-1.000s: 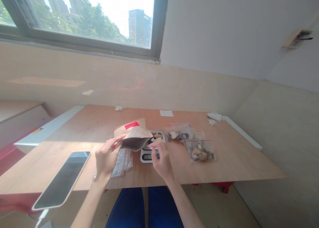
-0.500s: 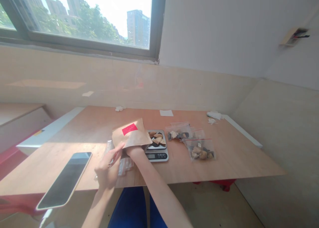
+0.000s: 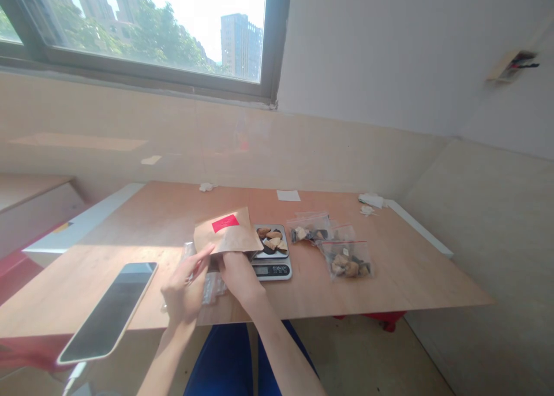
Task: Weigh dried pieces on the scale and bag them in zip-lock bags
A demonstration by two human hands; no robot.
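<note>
My left hand [image 3: 186,289] grips the near left edge of a brown paper bag [image 3: 242,234] that has a red label [image 3: 225,223]. The fingers of my right hand [image 3: 240,277] are inside the bag's mouth, so whatever they touch is hidden. Right beside the bag stands a kitchen scale [image 3: 283,271], partly covered by it. Brown, cream and black dried pieces [image 3: 273,243] lie on the scale's plate. Under my hands are clear plastic bags [image 3: 212,289], lying flat on the table.
Several zip bags [image 3: 350,263] filled with dried pieces lie right of the scale. A phone [image 3: 110,309] with a cable is at the left front edge. Along the back of the wooden table [image 3: 415,269] are a white paper [image 3: 288,195] and crumpled white scraps [image 3: 373,200].
My right hand has drawn back a little from the bag's mouth, showing more of the back of the hand. The bag stays in my left hand, almost unmoved.
</note>
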